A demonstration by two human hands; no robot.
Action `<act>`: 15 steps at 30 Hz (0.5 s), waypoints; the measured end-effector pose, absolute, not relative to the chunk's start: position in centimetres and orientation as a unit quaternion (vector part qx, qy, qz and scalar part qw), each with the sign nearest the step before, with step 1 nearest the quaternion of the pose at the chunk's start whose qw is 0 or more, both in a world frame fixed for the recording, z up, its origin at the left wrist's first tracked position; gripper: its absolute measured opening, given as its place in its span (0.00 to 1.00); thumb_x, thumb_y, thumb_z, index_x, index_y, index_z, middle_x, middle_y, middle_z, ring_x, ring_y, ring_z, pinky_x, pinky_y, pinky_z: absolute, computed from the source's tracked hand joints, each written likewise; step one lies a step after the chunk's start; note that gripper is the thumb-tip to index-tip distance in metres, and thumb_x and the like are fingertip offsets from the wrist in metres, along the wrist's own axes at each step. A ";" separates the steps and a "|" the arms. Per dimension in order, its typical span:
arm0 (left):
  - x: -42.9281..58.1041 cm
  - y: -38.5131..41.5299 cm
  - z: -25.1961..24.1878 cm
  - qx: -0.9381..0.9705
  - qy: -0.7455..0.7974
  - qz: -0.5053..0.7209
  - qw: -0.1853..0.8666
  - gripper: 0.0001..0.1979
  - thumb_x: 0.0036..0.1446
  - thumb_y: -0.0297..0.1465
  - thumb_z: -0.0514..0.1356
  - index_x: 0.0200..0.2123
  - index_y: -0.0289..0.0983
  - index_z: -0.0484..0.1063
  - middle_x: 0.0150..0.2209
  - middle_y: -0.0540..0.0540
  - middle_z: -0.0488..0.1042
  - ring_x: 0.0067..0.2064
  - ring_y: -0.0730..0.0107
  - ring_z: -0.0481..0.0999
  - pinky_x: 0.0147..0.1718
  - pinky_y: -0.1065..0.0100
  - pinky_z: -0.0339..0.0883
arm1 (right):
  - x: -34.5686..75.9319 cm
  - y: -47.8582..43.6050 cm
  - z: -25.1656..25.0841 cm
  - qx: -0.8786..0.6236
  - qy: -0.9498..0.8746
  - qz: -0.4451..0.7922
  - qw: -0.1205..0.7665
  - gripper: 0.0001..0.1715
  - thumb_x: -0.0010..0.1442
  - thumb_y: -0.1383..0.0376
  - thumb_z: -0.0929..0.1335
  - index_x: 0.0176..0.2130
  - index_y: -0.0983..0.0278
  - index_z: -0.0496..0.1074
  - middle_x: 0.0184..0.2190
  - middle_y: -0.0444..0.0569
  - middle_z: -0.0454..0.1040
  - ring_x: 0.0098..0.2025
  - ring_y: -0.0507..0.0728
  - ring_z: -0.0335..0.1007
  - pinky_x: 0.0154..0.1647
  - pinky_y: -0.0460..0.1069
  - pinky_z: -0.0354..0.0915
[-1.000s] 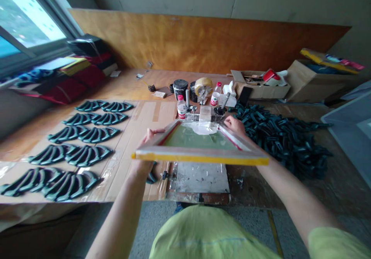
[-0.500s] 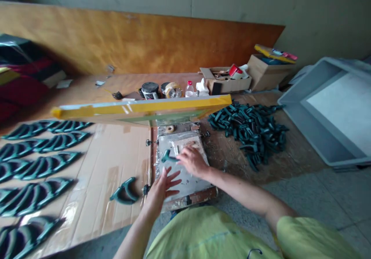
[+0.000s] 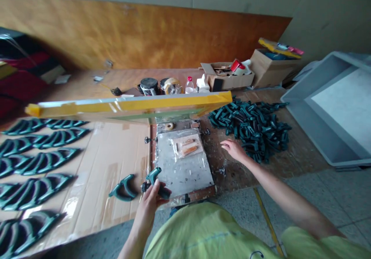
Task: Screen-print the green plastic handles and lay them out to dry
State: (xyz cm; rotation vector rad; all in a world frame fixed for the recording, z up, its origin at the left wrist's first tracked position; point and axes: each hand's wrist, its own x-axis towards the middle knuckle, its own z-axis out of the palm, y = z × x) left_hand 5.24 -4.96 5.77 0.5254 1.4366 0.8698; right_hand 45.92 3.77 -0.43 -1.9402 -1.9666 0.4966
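My left hand (image 3: 153, 197) is closed around a dark green, T-shaped plastic handle (image 3: 153, 174), with one end sticking up past the thumb. It is above the lower left corner of the grey metal plate (image 3: 191, 174). My right hand (image 3: 233, 150) is beside the near left side of a heap of similar green handles (image 3: 255, 125); its fingers are drawn together and nothing shows in them. On the cardboard to the left lies a single curved green piece (image 3: 124, 188). A plastic-wrapped pad with brownish bits (image 3: 188, 147) sits on the plate.
A screen frame (image 3: 133, 106) edged in yellow tape stands raised across the plate's far side. Rows of green handles (image 3: 46, 189) cover the cardboard's left. Behind are jars (image 3: 149, 87), a bottle (image 3: 189, 85) and cartons (image 3: 232, 82). A grey crate (image 3: 304, 112) is at right.
The green handle has passed from my right hand to my left, which has closed on it and moved down and left. My right hand has moved right, off the plate toward the heap.
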 end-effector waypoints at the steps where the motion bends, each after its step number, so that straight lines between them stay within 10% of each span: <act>1: 5.9 -5.1 5.9 0.234 0.631 0.379 0.635 0.28 0.43 0.54 0.65 0.34 0.33 0.74 0.26 0.45 0.77 0.30 0.66 0.76 0.28 0.70 0.70 | 47.0 4.3 -0.6 -0.694 -0.678 0.177 0.167 0.12 0.60 0.69 0.67 0.42 0.61 0.77 0.40 0.50 0.78 0.40 0.56 0.74 0.46 0.51 0.67; 15: 9.3 -6.4 3.1 0.214 0.717 0.333 0.574 0.32 0.37 0.61 0.64 0.29 0.36 0.76 0.22 0.45 0.73 0.26 0.64 0.74 0.27 0.65 0.71 | 41.9 26.9 -1.8 -0.707 -0.655 0.177 0.198 0.14 0.59 0.71 0.66 0.45 0.67 0.76 0.45 0.53 0.77 0.49 0.55 0.70 0.51 0.47 0.61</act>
